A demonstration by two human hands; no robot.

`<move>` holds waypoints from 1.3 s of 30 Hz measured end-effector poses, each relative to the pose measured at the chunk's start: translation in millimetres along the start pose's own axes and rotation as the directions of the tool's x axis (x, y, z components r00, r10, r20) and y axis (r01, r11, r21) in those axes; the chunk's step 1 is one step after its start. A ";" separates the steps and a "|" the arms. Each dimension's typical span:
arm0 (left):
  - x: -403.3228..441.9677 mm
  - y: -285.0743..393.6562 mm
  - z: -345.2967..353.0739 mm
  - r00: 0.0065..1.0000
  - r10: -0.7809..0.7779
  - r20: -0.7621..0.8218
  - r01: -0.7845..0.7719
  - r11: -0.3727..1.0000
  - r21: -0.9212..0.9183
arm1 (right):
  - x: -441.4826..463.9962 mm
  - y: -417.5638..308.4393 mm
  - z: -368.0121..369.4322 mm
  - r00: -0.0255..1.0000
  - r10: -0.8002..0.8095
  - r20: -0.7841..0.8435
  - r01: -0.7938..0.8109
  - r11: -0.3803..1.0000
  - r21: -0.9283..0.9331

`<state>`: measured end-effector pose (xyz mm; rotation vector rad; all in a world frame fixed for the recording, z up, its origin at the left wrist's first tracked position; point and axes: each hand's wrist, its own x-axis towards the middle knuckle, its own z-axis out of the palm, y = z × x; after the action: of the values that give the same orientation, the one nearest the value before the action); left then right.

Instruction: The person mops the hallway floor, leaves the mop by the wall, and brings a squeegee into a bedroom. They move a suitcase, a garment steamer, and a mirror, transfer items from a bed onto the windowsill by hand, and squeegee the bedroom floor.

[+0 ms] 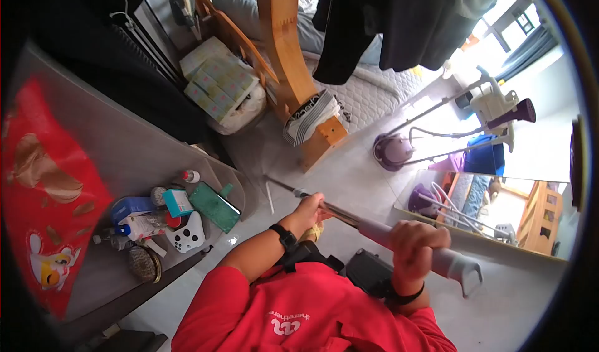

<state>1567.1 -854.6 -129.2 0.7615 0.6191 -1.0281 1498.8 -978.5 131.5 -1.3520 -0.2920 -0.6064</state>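
Observation:
A long, thin metal pole with a pale grey handle (pixel 454 263) slants across in front of my body. My left hand (pixel 307 212) is closed around the metal shaft (pixel 340 213) near its middle, with a black watch on that wrist. Farther along, toward the handle end, my right hand (pixel 419 243) wraps its fingers round the grip. The handle ends in an open hook-like loop. The narrow far end of the pole points away to the left over the floor; what it touches, if anything, I cannot make out.
At left, a grey desk (pixel 159 159) carries a white game controller (pixel 187 232), a green phone-like slab (pixel 214 207), boxes and bottles. A wooden bed post (pixel 281 46) stands ahead. On the right are a garment steamer (pixel 394 151) and a mirror (pixel 493 212). Dark clothes (pixel 418 28) hang above.

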 end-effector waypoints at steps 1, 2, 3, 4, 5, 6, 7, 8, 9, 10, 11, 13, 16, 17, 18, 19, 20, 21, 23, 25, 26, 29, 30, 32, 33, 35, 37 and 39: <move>6.1 -6.4 6.3 1.000 -0.024 0.001 0.024 1.000 0.001 | -2.7 -7.7 1.2 0.999 -0.036 -0.041 0.035 0.999 -0.036; 12.1 -12.1 12.4 0.998 -0.051 0.037 0.050 0.998 0.026 | -6.4 -14.4 -1.6 0.997 -0.036 -0.067 0.031 0.997 -0.072; 13.4 -14.6 20.7 0.995 -0.071 0.077 0.067 0.996 0.053 | -9.4 -20.3 -4.8 0.995 -0.033 -0.098 0.022 0.994 -0.111; 12.2 -16.2 30.4 0.998 -0.064 0.028 0.062 0.996 0.068 | -11.2 -25.0 -7.0 0.993 -0.041 -0.109 0.028 0.992 -0.121; 4.3 -15.1 37.5 0.997 -0.064 0.042 0.061 0.996 0.071 | -13.1 -30.0 -9.2 0.992 -0.050 -0.113 0.035 0.991 -0.131; -4.5 -15.7 42.6 0.998 -0.039 0.038 0.036 0.996 0.076 | -14.8 -34.7 -11.9 0.992 -0.059 -0.108 0.043 0.989 -0.141; -9.3 -15.0 44.8 0.999 -0.018 0.032 0.015 0.996 0.085 | -17.8 -38.6 -14.0 0.983 -0.092 -0.161 0.080 0.994 -0.080; -10.5 -12.2 43.9 1.000 0.022 0.009 -0.022 0.993 0.112 | -21.7 -41.9 -14.7 0.968 -0.115 -0.222 0.113 0.993 -0.022; -9.0 -8.3 40.0 1.000 0.007 0.010 -0.008 0.994 0.112 | -23.2 -41.8 -13.2 0.968 -0.108 -0.228 0.103 0.994 -0.032; -2.8 1.5 35.5 0.996 0.078 -0.045 -0.070 0.986 0.152 | -20.9 -37.1 -10.0 0.976 -0.083 -0.201 0.069 0.995 -0.076; 5.8 15.6 30.3 0.983 0.158 -0.095 -0.137 0.971 0.198 | -17.4 -31.6 -5.5 0.983 -0.063 -0.173 0.043 0.992 -0.117; 31.8 41.8 10.7 0.984 0.148 -0.104 -0.123 0.968 0.220 | -19.8 -21.9 6.0 0.990 0.027 -0.137 -0.042 0.993 -0.111; 76.6 67.8 -24.2 0.993 0.096 -0.065 -0.074 0.957 0.281 | -47.2 17.4 -11.5 0.981 0.107 0.160 -0.067 0.969 -0.237; 88.3 68.6 -33.3 0.991 0.079 -0.112 -0.035 0.936 0.350 | -51.5 27.3 -5.2 0.971 0.125 0.205 -0.049 0.939 -0.339; 93.4 69.5 -34.2 0.985 0.068 -0.156 0.003 0.910 0.415 | -62.9 31.8 -0.3 0.986 0.128 0.106 -0.085 0.938 -0.336; 99.7 66.7 -31.0 0.987 0.065 -0.144 0.000 0.910 0.414 | -75.8 33.0 0.7 0.992 0.128 0.012 -0.117 0.936 -0.332; 100.1 59.0 -27.3 0.980 0.075 -0.187 0.017 0.893 0.450 | -85.2 33.4 -2.8 0.991 0.131 0.014 -0.118 0.932 -0.342; 98.9 47.3 -25.2 0.970 0.082 -0.230 0.041 0.873 0.486 | -95.2 31.5 -7.3 0.987 0.110 -0.119 -0.143 0.938 -0.316; 101.8 17.3 -26.5 0.982 0.053 -0.179 0.035 0.890 0.454 | -108.1 20.4 -13.6 0.963 0.084 -0.254 -0.160 0.943 -0.293; 92.5 -12.1 -15.1 0.983 -0.007 -0.183 0.098 0.866 0.491 | -116.4 0.2 -19.4 0.855 0.070 -0.514 -0.235 0.936 -0.263; 84.5 -27.2 -7.7 0.978 -0.025 -0.207 0.129 0.852 0.507 | -120.7 -12.1 -23.3 0.853 0.063 -0.518 -0.232 0.935 -0.268; 65.5 -72.2 1.3 0.982 -0.098 -0.160 0.167 0.842 0.512 | -131.7 -49.2 -29.5 0.750 0.069 -0.658 -0.279 0.935 -0.221; 39.5 -73.2 17.1 0.975 -0.060 -0.215 0.169 0.827 0.536 | -134.6 -58.4 -28.8 0.721 0.038 -0.692 -0.283 0.928 -0.244; 28.1 -82.9 17.0 0.978 -0.145 -0.147 0.200 0.846 0.495 | -142.0 -73.6 -30.6 0.699 0.013 -0.715 -0.287 0.921 -0.264; 23.2 -84.0 19.5 0.974 -0.214 -0.077 0.225 0.867 0.445 | -142.4 -79.1 -31.5 0.695 0.007 -0.719 -0.284 0.921 -0.266; 11.8 -81.6 28.4 0.979 -0.177 -0.102 0.204 0.887 0.415 | -138.3 -87.7 -33.3 0.832 -0.036 -0.553 -0.124 0.960 -0.250; 8.1 -71.0 34.0 0.998 -0.032 -0.046 0.044 0.958 0.283 | -132.6 -89.0 -39.9 0.864 -0.032 -0.503 -0.098 0.968 -0.230; 17.9 -51.7 32.2 1.000 0.026 -0.009 -0.023 0.966 0.256 | -119.7 -78.7 -41.9 0.910 -0.041 -0.412 -0.043 0.980 -0.192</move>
<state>1530.1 -905.6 -137.2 1.0002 0.4903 -1.0941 1351.1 -998.0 123.7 -1.3727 0.1193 -0.9234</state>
